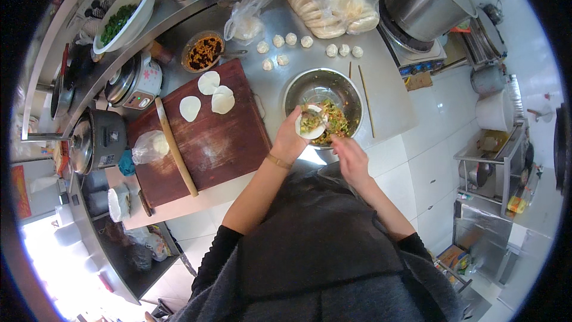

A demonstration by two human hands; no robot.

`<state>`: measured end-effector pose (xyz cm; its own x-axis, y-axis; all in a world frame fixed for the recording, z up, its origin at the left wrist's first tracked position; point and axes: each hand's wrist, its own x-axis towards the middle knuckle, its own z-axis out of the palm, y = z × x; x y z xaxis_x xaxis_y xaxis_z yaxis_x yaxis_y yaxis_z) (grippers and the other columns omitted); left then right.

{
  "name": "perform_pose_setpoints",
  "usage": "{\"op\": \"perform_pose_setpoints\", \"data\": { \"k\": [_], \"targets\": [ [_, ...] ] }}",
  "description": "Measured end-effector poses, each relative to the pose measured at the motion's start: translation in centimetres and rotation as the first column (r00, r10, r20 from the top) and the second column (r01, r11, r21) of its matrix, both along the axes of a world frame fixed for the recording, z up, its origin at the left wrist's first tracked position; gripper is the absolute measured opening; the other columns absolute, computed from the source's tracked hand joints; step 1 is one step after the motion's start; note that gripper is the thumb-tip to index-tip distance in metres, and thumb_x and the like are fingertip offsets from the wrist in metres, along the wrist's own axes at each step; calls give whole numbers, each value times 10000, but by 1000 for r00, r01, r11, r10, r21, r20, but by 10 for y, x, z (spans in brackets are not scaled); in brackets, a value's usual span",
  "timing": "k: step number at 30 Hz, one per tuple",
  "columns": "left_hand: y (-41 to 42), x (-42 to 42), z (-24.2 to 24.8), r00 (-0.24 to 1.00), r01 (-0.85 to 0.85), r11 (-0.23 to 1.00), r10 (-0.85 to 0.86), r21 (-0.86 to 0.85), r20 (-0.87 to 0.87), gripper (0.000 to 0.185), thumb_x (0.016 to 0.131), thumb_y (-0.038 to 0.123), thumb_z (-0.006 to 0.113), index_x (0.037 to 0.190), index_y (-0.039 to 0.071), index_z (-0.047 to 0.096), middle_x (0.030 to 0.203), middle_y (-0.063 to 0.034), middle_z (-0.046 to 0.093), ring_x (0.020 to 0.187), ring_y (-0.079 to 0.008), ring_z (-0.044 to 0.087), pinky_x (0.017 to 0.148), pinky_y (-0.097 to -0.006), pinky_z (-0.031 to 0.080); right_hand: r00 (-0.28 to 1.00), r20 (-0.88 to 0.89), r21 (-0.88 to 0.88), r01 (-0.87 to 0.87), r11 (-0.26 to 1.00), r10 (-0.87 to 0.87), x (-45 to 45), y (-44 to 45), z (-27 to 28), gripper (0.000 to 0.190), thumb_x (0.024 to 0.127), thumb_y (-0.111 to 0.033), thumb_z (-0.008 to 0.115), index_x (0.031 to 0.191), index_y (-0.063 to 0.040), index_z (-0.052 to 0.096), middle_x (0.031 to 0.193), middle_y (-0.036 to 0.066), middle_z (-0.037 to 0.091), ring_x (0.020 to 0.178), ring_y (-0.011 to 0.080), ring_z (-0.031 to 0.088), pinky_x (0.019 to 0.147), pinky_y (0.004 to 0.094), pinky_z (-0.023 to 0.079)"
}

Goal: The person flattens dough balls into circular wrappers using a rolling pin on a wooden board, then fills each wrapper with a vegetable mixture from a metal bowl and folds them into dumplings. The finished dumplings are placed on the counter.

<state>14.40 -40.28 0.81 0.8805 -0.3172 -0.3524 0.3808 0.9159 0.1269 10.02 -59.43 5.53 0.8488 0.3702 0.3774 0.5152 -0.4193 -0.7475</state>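
Note:
My left hand (288, 136) holds a round dough wrapper (315, 132) with chopped vegetable filling on it, above the near left rim of a steel mixing bowl (297, 84). Inside the bowl lies more of the chopped filling (340, 121). My right hand (351, 154) is at the bowl's near rim, its fingers closed on a thin utensil that reaches to the wrapper; its kind is hard to tell. Three flat dough wrappers (190, 108) lie on a dark red wooden board (228, 147) to the left, beside a wooden rolling pin (175, 145).
Several small pleated dumplings (306, 41) sit on the steel counter (389, 98) beyond the bowl. Two thin sticks (367, 100) lie at its right. A bowl of dark sauce (196, 47), bagged flatbreads (321, 9), a rice cooker (145, 80) and a large pot (424, 4) stand around.

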Motion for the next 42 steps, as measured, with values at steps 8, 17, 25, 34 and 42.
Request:
{"op": "perform_pose_setpoints", "data": {
  "k": [8, 17, 25, 34, 42],
  "targets": [
    [-5, -2, 9, 999, -33, 998, 35, 60, -28, 490, 1057, 370, 328, 1278, -40, 480, 1282, -227, 544, 1244, -365, 496, 1083, -538, 398, 962, 200, -195, -145, 970, 184, -5, -17, -9, 426, 813, 52, 592, 1238, 32, 588, 1014, 168, 625, 889, 301, 624, 766, 365, 530],
    [11, -7, 20, 984, -107, 942, 54, 320, 171, 351, 981, 136, 507, 1293, -27, 499, 1405, -187, 483, 1216, -350, 542, 1004, -518, 488, 972, 185, -113, 164, 980, -142, 6, -34, -16, 332, 843, 6, 625, 1176, 8, 625, 957, 150, 622, 823, 291, 610, 714, 370, 515],
    [25, -11, 43, 982, -88, 977, 53, 194, 179, 485, 969, 173, 459, 1392, -54, 394, 1419, -211, 462, 1295, -401, 466, 1100, -552, 363, 999, 25, -479, 39, 877, -31, 6, -26, -22, 546, 808, -341, 710, 1274, -88, 580, 1268, 147, 477, 1166, 344, 431, 970, 488, 332],
    [24, -18, 58, 989, 38, 996, -49, 78, 141, 597, 1050, 407, 239, 1347, -67, 446, 1331, -202, 542, 1218, -318, 536, 1065, -438, 399, 983, 118, -353, -93, 931, 143, 41, 39, 31, 425, 821, -274, 670, 1236, -195, 625, 1437, 151, 383, 1332, 387, 320, 1056, 526, 282],
    [20, -20, 60, 986, 10, 993, -29, 118, 163, 531, 1054, 380, 287, 1296, -40, 505, 1272, -161, 589, 1175, -263, 572, 1033, -412, 436, 974, 165, -235, -112, 966, 153, 50, 33, 39, 261, 836, -231, 656, 1088, -180, 700, 1430, 114, 423, 1352, 380, 319, 1059, 537, 270]
  ]
}}
